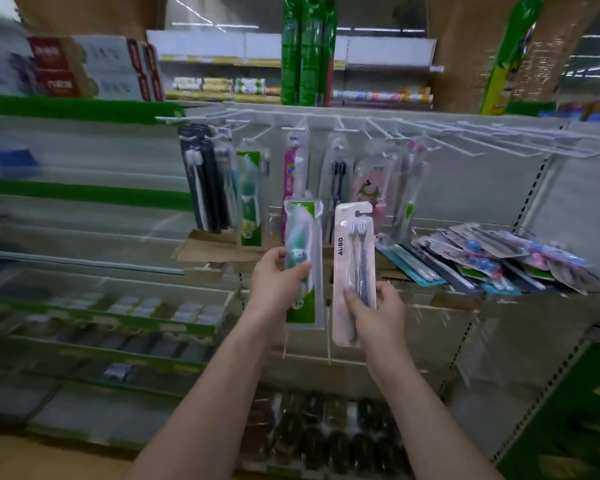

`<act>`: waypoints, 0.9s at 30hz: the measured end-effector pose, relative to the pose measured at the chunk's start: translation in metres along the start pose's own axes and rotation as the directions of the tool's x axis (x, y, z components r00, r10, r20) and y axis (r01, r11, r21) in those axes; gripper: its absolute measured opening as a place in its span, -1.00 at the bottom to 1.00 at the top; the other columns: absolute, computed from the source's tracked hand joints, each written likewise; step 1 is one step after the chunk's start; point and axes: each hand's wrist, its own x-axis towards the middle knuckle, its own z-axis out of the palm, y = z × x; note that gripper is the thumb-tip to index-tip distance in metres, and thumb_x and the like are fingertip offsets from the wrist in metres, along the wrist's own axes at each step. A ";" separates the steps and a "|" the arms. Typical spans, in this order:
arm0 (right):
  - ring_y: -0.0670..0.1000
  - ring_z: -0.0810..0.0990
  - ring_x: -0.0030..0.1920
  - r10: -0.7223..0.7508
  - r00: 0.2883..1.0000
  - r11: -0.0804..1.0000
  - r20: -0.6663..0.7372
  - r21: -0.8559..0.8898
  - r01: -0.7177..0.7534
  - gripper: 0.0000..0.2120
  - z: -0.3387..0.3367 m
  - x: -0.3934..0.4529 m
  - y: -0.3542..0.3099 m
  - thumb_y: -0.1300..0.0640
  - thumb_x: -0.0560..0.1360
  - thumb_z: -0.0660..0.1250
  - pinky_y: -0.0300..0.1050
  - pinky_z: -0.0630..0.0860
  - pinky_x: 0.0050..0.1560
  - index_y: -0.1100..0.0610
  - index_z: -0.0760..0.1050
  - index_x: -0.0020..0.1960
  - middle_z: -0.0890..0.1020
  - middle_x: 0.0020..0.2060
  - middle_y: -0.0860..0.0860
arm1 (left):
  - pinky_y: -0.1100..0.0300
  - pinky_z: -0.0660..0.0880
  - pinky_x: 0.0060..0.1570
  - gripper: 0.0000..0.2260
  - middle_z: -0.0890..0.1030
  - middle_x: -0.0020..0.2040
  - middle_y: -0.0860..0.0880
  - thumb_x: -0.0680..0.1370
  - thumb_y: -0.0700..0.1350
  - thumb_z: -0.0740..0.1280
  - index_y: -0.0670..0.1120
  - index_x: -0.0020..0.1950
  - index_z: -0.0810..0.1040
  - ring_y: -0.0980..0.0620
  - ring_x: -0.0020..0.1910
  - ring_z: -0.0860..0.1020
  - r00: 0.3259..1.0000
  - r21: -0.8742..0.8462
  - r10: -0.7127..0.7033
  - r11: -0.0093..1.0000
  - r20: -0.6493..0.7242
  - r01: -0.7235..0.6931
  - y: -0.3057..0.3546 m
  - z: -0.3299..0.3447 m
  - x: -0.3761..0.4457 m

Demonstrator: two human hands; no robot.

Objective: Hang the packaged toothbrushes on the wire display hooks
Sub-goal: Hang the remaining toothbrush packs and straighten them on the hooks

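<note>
Fingers of the left hand (274,282) curl round a green toothbrush pack (303,263); the right hand (378,311) pinches the pink AUBO toothbrush pack (354,271). Both packs stand upright below the wire display hooks (430,133), whose right-hand prongs are bare. Loose toothbrush packs (492,259) lie heaped on the shelf at right.

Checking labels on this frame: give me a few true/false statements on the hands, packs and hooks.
1. The left hand holds a green toothbrush pack. True.
2. The right hand is empty. False: it holds a pale pack marked AUBO.
3. Every wire hook already carries a pack. False: the hooks to the right are bare.
4. A pile of packs lies on the shelf to the right. True.
5. Both held packs are already on hooks. False: both are below the hook row.
</note>
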 end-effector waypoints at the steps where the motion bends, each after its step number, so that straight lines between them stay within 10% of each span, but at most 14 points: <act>1: -0.03 0.67 -0.05 -0.021 1.000 1.000 0.008 0.001 0.021 -0.77 0.003 0.000 -0.002 0.04 0.54 0.45 -0.07 0.63 -0.17 0.01 0.50 0.15 0.65 -0.01 -0.04 | -0.08 0.66 -0.06 -0.80 0.68 0.01 0.00 0.56 -0.13 0.46 -0.01 0.16 0.56 -0.04 -0.07 0.69 1.000 -0.001 0.012 1.000 -0.005 -0.012 0.003 -0.006 0.001; 9: 0.04 0.71 -0.08 -0.072 0.994 0.997 0.079 -0.020 0.074 -0.83 0.041 -0.004 -0.014 0.10 0.50 0.49 0.27 0.66 -0.08 -0.03 0.52 0.01 0.70 -0.10 -0.02 | -0.19 0.65 0.04 -0.81 0.68 0.03 -0.02 0.58 -0.16 0.44 0.03 0.15 0.55 -0.08 -0.02 0.70 0.999 -0.052 0.042 0.998 0.006 -0.042 0.019 -0.038 0.005; 27: -0.03 0.66 -0.07 -0.135 0.971 0.989 0.197 -0.033 0.144 -0.79 0.085 -0.019 -0.040 0.15 0.54 0.44 0.04 0.65 -0.18 -0.10 0.47 0.03 0.64 -0.04 -0.03 | 0.04 0.59 -0.07 -0.81 0.65 0.04 -0.03 0.59 -0.14 0.42 0.00 0.18 0.54 -0.03 -0.01 0.66 0.998 -0.037 0.065 0.997 -0.019 -0.066 0.031 -0.091 0.016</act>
